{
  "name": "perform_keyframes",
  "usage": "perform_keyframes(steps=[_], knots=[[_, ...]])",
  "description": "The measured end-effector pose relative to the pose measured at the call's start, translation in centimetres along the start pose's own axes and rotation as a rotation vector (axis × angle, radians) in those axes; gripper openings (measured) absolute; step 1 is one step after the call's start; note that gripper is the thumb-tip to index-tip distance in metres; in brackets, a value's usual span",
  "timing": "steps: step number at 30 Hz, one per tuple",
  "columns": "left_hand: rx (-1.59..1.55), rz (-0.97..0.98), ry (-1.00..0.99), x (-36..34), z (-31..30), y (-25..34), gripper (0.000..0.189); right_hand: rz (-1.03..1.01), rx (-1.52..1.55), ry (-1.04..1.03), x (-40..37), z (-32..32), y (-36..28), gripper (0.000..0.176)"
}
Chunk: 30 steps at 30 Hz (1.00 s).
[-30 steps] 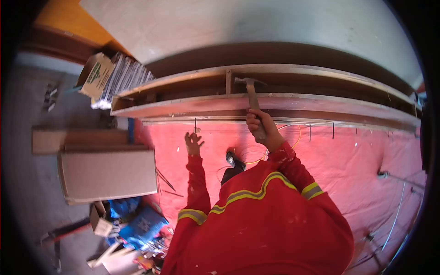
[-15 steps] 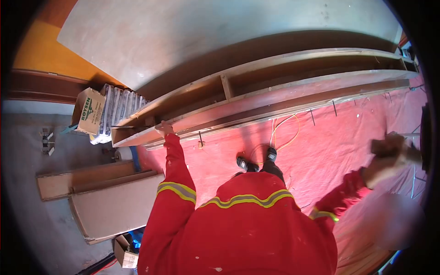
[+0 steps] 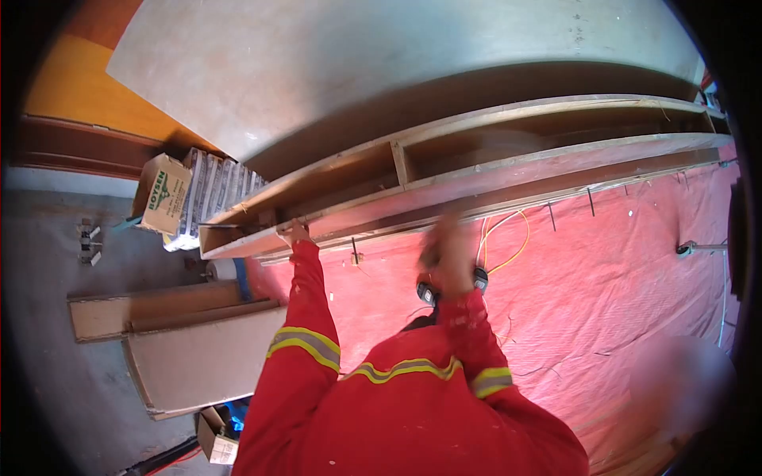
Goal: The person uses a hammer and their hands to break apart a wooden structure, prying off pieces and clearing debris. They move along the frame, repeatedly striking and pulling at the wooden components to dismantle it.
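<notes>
Now left hand (image 3: pixel 295 232) fingers curl over the wooden frame (image 3: pixel 516 164) edge, ten o'clock; right hand (image 3: pixel 448 254) blurred, grip unreadable. Cardboard box (image 3: pixel 163 194) at nine; red sheet (image 3: pixel 619 262) open at three.

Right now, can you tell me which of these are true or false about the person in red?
1. The left hand touches the near edge of the long wooden frame. True.
2. The right hand looks sharp and clear. False: it is a blur, so what it holds cannot be made out.
3. The floor by the frame is covered with a green sheet. False: the sheet is a red sheet.
4. A cardboard box sits near the frame's left end. True.
5. A yellow cable lies on the red sheet. True.
</notes>
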<state>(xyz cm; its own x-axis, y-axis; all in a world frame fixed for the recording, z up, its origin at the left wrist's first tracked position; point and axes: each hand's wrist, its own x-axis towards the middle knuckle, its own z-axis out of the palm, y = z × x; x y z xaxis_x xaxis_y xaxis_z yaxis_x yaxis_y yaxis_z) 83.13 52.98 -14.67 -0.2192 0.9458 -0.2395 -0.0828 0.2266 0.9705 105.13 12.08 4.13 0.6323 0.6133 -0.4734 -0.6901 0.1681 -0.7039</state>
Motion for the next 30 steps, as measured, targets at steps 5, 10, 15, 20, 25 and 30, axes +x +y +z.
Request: perform_keyframes(steps=[5,10,15,20,25,30], knots=[[-0.004,0.025,-0.002,-2.8,2.9,3.8,0.062,0.276,0.381,-0.162,0.7,3.1,-4.3,0.019],[0.009,-0.001,-0.082,-3.7,2.3,4.7,0.061,-0.143,0.235,0.124,-2.3,-1.2,-10.3,0.019],[0.007,0.03,-0.027,-4.3,3.0,4.4,0.057,-0.938,0.177,0.496,-4.6,-5.0,-18.1,0.021],[-0.048,0.053,-0.124,-2.8,2.0,3.6,0.057,-1.045,-0.038,0.757,1.0,-6.8,-12.1,0.02],[-0.036,0.055,-0.02,-3.9,3.0,4.2,0.06,0.231,0.161,-0.053,-0.3,8.2,2.0,0.019],[-0.092,0.063,-0.057,-4.9,2.2,3.9,0.061,0.068,0.376,-0.038,1.8,1.8,-5.2,0.013]])
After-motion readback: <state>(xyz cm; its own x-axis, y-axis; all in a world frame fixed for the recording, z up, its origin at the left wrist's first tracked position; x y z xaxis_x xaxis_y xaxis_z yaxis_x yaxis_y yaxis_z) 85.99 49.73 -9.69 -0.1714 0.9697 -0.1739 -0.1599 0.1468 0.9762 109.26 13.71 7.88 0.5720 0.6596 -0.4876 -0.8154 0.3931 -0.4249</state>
